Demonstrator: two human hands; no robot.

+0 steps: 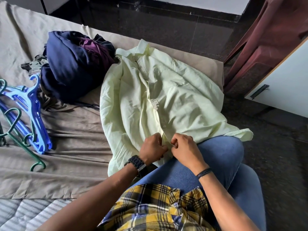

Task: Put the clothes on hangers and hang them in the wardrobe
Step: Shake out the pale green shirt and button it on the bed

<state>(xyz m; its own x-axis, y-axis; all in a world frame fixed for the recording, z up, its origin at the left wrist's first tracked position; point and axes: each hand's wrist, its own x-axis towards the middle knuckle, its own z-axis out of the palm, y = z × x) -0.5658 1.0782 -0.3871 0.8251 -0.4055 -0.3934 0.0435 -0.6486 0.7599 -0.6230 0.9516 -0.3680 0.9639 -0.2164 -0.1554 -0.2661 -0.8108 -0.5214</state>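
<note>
Fingers of the left hand and right hand pinched the pale green shirt placket between them; hangers lay far left.

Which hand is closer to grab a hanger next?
Probably the left hand. The hangers lie on the bed on its side; the right hand would have to cross over. Both now pinch the pale green shirt.

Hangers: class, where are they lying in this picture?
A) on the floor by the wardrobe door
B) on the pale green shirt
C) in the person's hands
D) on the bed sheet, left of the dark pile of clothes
D: the hangers lie on the bed sheet, left of the dark pile of clothes, away from both hands.
</note>
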